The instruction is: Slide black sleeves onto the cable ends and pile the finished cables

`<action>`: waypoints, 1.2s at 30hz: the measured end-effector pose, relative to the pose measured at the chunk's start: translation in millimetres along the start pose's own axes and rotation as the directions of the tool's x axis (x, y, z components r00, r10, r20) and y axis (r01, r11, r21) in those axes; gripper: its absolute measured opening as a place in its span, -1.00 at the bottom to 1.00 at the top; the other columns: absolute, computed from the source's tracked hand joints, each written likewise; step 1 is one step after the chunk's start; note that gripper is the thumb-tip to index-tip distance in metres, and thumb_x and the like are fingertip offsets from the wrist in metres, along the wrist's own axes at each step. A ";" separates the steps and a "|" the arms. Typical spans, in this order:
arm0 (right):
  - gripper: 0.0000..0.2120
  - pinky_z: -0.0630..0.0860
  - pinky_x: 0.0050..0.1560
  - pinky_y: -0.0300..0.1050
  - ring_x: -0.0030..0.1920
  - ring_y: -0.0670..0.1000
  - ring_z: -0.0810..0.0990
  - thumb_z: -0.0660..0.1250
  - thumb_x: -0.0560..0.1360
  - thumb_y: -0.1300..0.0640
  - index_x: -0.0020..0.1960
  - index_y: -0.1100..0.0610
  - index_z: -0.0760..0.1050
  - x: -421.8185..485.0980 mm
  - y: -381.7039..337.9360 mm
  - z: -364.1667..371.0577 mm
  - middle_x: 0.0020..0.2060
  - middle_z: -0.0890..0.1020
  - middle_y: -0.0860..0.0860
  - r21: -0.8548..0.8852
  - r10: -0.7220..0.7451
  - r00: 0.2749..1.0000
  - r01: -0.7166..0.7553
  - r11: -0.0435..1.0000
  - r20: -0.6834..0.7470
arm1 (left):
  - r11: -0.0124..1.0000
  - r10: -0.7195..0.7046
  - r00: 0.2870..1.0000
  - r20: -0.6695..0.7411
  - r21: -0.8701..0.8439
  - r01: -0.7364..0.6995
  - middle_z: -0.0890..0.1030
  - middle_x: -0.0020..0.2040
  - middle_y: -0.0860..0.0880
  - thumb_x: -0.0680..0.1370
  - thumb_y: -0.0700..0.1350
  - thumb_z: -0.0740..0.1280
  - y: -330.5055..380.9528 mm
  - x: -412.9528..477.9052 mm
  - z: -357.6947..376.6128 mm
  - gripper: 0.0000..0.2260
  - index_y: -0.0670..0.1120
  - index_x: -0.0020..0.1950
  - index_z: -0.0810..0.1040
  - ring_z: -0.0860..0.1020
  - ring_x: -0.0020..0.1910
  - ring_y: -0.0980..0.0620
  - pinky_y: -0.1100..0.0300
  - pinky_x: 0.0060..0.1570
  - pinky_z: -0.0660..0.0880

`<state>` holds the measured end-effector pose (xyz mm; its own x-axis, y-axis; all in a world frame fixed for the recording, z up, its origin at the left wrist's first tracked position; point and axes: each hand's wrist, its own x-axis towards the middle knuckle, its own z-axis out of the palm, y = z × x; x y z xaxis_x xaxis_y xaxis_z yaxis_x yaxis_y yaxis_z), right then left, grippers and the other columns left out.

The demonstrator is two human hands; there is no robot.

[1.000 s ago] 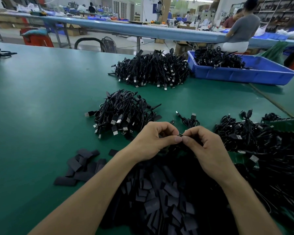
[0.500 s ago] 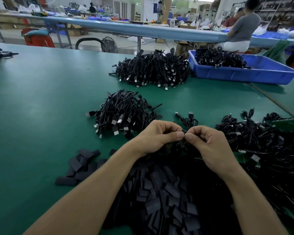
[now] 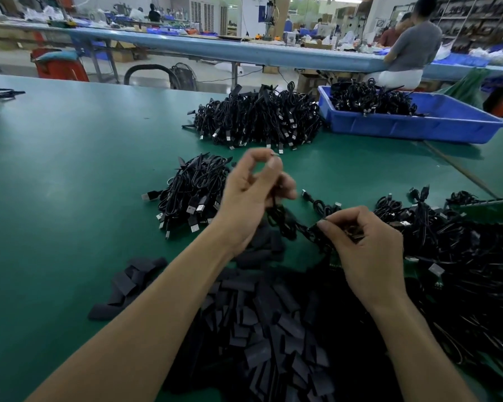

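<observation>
**At the centre of the frame, one cable is held between two hands**

At the centre, the left hand point(image 3: 253, 198) is lifted above the table, and its thumb and forefinger pinch the metal plug point(image 3: 276, 154) of a cable point(image 3: 291, 224). The other fingers are curled around the cord. I think the plug is held up so that the end is free and easy to see.

Lower and to the right, the right hand point(image 3: 363, 250) has its fingers curled and pinches the same cable. Whether a sleeve is under these fingers I cannot tell.

The loose black sleeves point(image 3: 273, 329) lie in a heap at the bottom centre, near for picking. A tangle of cables point(image 3: 462, 256) lies at the right, probably the stock. The small pile point(image 3: 195, 192) just left of centre is probably the finished one.

Everything rests on a green table point(image 3: 70, 169). A bigger pile point(image 3: 259, 117) and a blue tray point(image 3: 413, 132) with more cables lie farther up. At the upper right a person in grey point(image 3: 413, 44) sits at a long blue bench point(image 3: 244, 53).
</observation>
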<state>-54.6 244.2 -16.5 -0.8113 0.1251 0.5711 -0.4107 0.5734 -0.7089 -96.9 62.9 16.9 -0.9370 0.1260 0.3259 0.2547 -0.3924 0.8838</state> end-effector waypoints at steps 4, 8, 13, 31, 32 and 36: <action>-0.88 0.45 -0.05 -0.15 -0.16 -0.06 0.52 0.52 0.44 0.18 -0.15 0.07 0.58 -5.0 -8.9 1.6 -0.25 0.54 -0.18 -0.298 -0.160 0.978 0.193 0.935 0.131 | 0.893 0.345 0.929 -0.133 0.350 -0.282 0.46 -0.40 0.14 0.67 -0.14 0.25 22.0 -2.4 -17.1 -0.86 0.06 -0.02 0.54 0.36 -0.43 0.19 0.31 -0.40 0.39; -0.84 0.32 0.01 -0.08 -0.15 -0.05 0.49 0.48 0.42 0.01 -0.14 -0.05 0.49 -10.4 -22.8 4.6 -0.26 0.56 -0.20 -0.405 -0.167 0.933 0.294 0.866 0.319 | 0.552 0.446 0.894 0.037 0.775 -0.307 0.56 -0.30 0.20 0.64 -0.07 0.33 31.0 -13.3 -24.4 -0.91 0.07 0.01 0.62 0.45 -0.38 0.19 0.29 -0.35 0.43; -0.80 0.29 0.00 -0.01 -0.13 -0.01 0.52 0.36 0.50 -0.20 -0.12 -0.09 0.61 -11.2 -33.5 16.8 -0.32 0.61 -0.16 -0.474 -0.165 0.861 0.414 0.777 0.480 | 0.211 0.178 0.981 0.073 0.971 -0.110 0.62 0.15 0.06 0.69 -0.03 0.17 34.1 -21.7 -21.3 -0.74 0.05 0.31 0.57 0.58 0.13 0.02 -0.05 0.14 0.53; -0.87 0.14 -0.03 -0.12 0.07 -0.08 0.44 0.37 0.54 -0.13 0.06 -0.17 0.61 -21.8 -27.3 35.2 -0.03 0.44 -0.22 -0.405 -0.022 0.850 0.273 0.873 0.526 | 0.473 -0.012 1.000 0.014 0.881 -0.007 0.64 -0.31 0.10 0.54 -0.16 0.46 23.8 -26.7 -34.2 -0.91 0.03 -0.11 0.67 0.62 -0.35 0.20 0.33 -0.25 0.56; -0.91 0.15 -0.02 -0.14 0.07 -0.10 0.44 0.38 0.55 -0.10 0.04 -0.16 0.59 -21.6 -25.7 34.2 -0.02 0.45 -0.24 -0.376 -0.017 0.862 0.239 0.895 0.507 | 0.482 -0.013 1.000 0.012 0.876 -0.004 0.65 -0.31 0.10 0.54 -0.14 0.46 23.2 -26.7 -34.1 -0.90 0.06 -0.10 0.66 0.63 -0.33 0.19 0.25 -0.20 0.60; -0.70 0.18 0.05 -0.13 0.19 -0.07 0.44 0.21 0.62 -0.17 0.34 -0.22 0.43 -23.4 -21.7 33.2 0.19 0.49 -0.24 -0.424 0.013 0.826 0.275 0.863 0.564 | 0.461 -0.026 1.000 0.003 0.887 0.009 0.65 -0.31 0.15 0.58 0.03 0.40 19.5 -26.6 -35.0 -0.96 0.20 -0.05 0.60 0.63 -0.31 0.17 -0.02 -0.10 0.62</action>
<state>-40.5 201.9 -28.3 -0.9101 -0.3455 0.2290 -0.4014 0.8723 -0.2791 -75.4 20.0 13.7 -0.9426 0.1392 0.3035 0.3209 0.6288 0.7083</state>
